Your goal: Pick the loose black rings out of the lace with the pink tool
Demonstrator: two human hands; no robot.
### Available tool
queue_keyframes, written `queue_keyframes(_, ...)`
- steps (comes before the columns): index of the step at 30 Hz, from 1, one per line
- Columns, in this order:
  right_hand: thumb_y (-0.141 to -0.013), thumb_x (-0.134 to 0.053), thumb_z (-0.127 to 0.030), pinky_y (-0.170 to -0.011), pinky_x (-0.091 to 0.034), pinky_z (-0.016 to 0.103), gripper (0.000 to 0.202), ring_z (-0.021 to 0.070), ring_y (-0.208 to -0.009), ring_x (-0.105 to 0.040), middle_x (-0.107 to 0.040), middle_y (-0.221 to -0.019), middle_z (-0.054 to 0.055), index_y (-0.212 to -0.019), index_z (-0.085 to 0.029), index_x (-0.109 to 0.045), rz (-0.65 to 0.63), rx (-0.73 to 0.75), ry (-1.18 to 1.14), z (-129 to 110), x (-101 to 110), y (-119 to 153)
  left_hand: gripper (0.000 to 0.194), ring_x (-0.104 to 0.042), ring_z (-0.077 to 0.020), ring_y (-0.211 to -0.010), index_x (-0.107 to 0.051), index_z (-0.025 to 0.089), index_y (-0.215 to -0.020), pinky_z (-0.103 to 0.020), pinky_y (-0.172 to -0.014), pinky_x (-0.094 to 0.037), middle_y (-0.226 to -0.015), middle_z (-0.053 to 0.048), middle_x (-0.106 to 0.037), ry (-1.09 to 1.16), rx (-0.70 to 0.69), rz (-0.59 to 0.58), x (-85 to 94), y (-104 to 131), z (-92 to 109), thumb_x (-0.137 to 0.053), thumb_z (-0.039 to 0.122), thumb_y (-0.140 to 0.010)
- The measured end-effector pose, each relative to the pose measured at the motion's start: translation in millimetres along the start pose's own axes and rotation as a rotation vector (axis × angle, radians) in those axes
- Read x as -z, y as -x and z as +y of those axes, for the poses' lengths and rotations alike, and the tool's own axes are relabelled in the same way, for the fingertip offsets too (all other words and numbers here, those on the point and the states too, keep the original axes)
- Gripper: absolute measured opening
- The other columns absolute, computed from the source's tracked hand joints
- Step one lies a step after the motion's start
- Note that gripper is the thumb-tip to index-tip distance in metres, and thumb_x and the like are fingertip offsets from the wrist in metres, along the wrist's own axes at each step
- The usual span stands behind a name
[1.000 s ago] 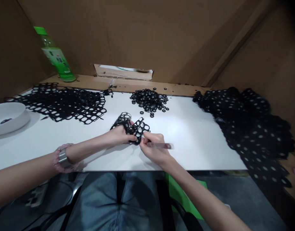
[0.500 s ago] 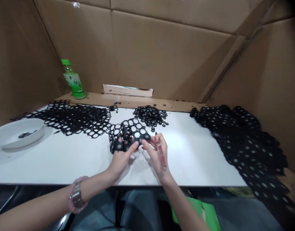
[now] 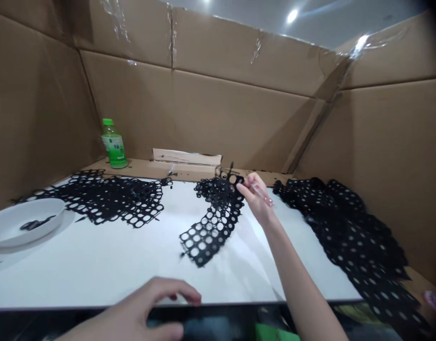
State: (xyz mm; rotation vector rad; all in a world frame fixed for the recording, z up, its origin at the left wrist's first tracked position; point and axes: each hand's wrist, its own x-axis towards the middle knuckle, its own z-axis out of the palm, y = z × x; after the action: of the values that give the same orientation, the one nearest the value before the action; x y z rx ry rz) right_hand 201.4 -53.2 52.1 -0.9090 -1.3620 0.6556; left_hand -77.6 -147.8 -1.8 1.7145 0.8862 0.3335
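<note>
Your right hand (image 3: 255, 192): black perforated strip (image 3: 209, 233), pinched, trailing below grip; clear tool (image 3: 263, 194) also held. Your left hand (image 3: 138, 307): curled, nearer you. White bowl (image 3: 29, 208): far left of grip.

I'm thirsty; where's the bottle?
In the head view, the bottle stands at the back left, near the cardboard wall, just behind the mesh pile.

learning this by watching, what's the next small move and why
Perhaps reach the left hand toward the near end of the black mesh strip: that hand appears empty, while the right hand grips only the far end, leaving the near end unheld.
</note>
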Motion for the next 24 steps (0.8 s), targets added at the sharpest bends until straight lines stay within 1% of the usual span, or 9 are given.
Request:
queue_keyframes(2, -0.069, -0.060, -0.026, -0.053, -0.032, 0.021, 0.029, 0.0086, -0.054, -0.033, -0.033, -0.065, -0.007, -0.073, -0.023, -0.031, -0.330, -0.026, 0.079, -12, -4, -2, 0.027, -0.048, -0.0252, -0.110, -0.061, 0.030, -0.102, -0.037, -0.097, -0.035, -0.114, -0.004, -0.059, -0.144, -0.094, 0.158, 20.8, -10, 24, -0.053, 0.041, -0.079)
queue_keyframes(4, -0.070, -0.058, -0.022, -0.053, -0.031, 0.021, 0.025, 0.0090, -0.055, -0.034, -0.036, -0.067, -0.006, -0.076, -0.023, -0.034, -0.592, -0.046, 0.202, -22, -14, 1, 0.026, -0.049, -0.0235, -0.108, -0.060, 0.027, -0.101, -0.033, -0.093, -0.036, -0.112, -0.004, -0.060, -0.262, -0.267, 0.355, 40.9, -31, 45, -0.053, 0.039, -0.079)
queue_keyframes(6, -0.070, -0.057, -0.018, -0.052, -0.030, 0.021, 0.021, 0.0097, -0.056, -0.034, -0.039, -0.066, -0.006, -0.076, -0.023, -0.037, -0.702, -0.015, 0.351, -28, -28, 7, 0.029, -0.051, -0.0224, -0.102, -0.060, 0.024, -0.101, -0.029, -0.083, -0.041, -0.109, -0.004, -0.060, -0.337, -0.401, 0.454, 55.7, -56, 58, -0.055, 0.039, -0.077)
queue_keyframes(8, -0.071, -0.055, -0.016, -0.051, -0.030, 0.021, 0.019, 0.0106, -0.058, -0.037, -0.044, -0.068, -0.005, -0.075, -0.023, -0.038, -0.724, 0.027, 0.441, -29, -40, 13, 0.025, -0.054, -0.0204, -0.093, -0.062, 0.021, -0.093, -0.027, -0.077, -0.041, -0.099, -0.004, -0.063, -0.375, -0.456, 0.447, 63.2, -77, 60, -0.057, 0.037, -0.075)
queue_keyframes(13, -0.072, -0.056, -0.022, -0.053, -0.033, 0.022, 0.021, 0.0124, -0.059, -0.044, -0.051, -0.069, -0.004, -0.074, -0.023, -0.036, -0.713, 0.001, 0.440, -18, -54, 19, 0.022, -0.054, -0.0148, -0.068, -0.064, 0.017, -0.076, -0.024, -0.063, -0.038, -0.070, -0.001, -0.063, -0.288, -0.398, 0.343, 66.0, -100, 36, -0.053, 0.036, -0.078)
queue_keyframes(15, -0.078, -0.052, -0.032, -0.055, -0.036, 0.024, 0.019, 0.0133, -0.059, -0.048, -0.055, -0.066, -0.003, -0.074, -0.023, -0.035, -0.601, -0.033, 0.332, -9, -56, 16, 0.023, -0.052, -0.0140, -0.065, -0.064, 0.016, -0.073, -0.024, -0.060, -0.037, -0.069, -0.001, -0.063, -0.210, -0.369, 0.359, 68.4, -103, 22, -0.054, 0.037, -0.077)
queue_keyframes(19, -0.090, -0.024, -0.045, -0.058, -0.039, 0.026, 0.027, 0.0135, -0.054, -0.049, -0.056, -0.057, -0.003, -0.092, -0.023, -0.040, -0.230, -0.123, 0.001, 15, -64, 11, 0.021, -0.051, -0.0122, -0.063, -0.060, 0.015, -0.074, -0.022, -0.058, -0.038, -0.070, -0.001, -0.060, 0.061, -0.330, 0.439, 74.8, -112, 1, -0.060, 0.037, -0.074)
queue_keyframes(21, -0.089, -0.029, -0.047, -0.059, -0.041, 0.026, 0.026, 0.0129, -0.055, -0.050, -0.055, -0.058, -0.004, -0.097, -0.024, -0.039, -0.139, -0.171, -0.138, 27, -70, 13, 0.021, -0.052, -0.0120, -0.064, -0.058, 0.015, -0.074, -0.022, -0.061, -0.039, -0.070, 0.000, -0.059, 0.164, -0.314, 0.466, 77.0, -116, -6, -0.062, 0.036, -0.073)
queue_keyframes(24, -0.084, -0.047, -0.041, -0.068, -0.045, 0.027, 0.019, 0.0128, -0.066, -0.058, -0.063, -0.070, -0.002, -0.089, -0.023, -0.041, -0.099, -0.255, -0.264, 39, -78, 22, 0.022, -0.051, -0.0114, -0.063, -0.058, 0.015, -0.074, -0.022, -0.060, -0.039, -0.067, 0.001, -0.057, 0.252, -0.275, 0.494, 78.3, -118, -13, -0.064, 0.036, -0.071)
